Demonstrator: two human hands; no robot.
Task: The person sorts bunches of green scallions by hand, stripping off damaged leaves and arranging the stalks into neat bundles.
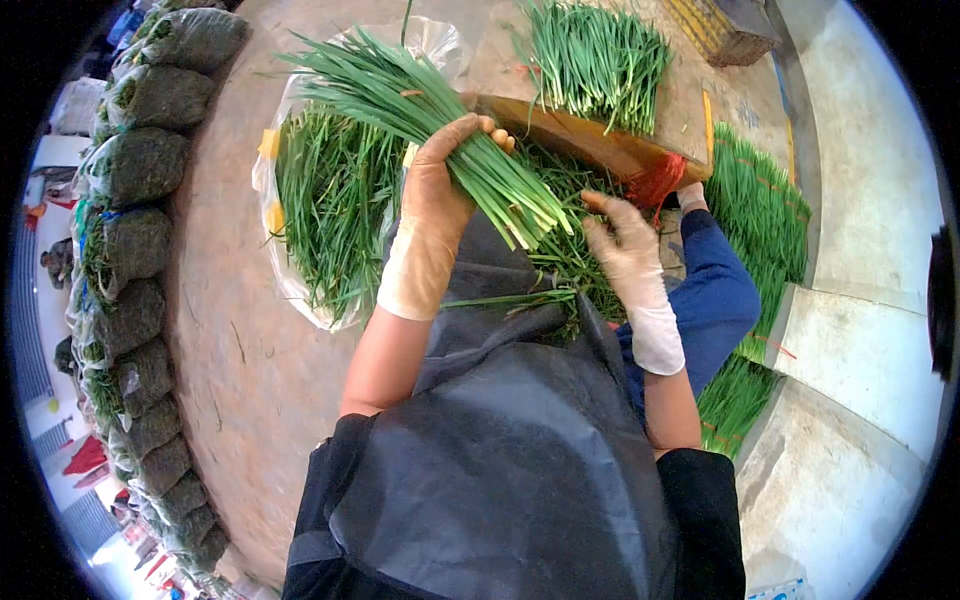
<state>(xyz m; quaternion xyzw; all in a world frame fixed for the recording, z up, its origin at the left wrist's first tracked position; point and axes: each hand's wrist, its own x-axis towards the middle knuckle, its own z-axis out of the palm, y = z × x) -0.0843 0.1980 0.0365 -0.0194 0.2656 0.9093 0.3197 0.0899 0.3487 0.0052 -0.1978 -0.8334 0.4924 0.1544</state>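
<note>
My left hand, in a pale glove stained brown, is wrapped round a thick bunch of garlic chives. The leafy tips point to the upper left and the pale stem ends to the lower right. Just right of those stem ends is my right hand, gloved too, its fingers apart and curved with nothing visible in them. Loose chive leaves lie below the hands, over the dark apron. Beyond the hands, another pile of chives rests on a wooden stand.
Red ties hang from the stand's right end. A clear plastic bag of loose leaves stands left. Tied chive bundles line the right side, beside a pale ledge. Stuffed bags form a row at far left.
</note>
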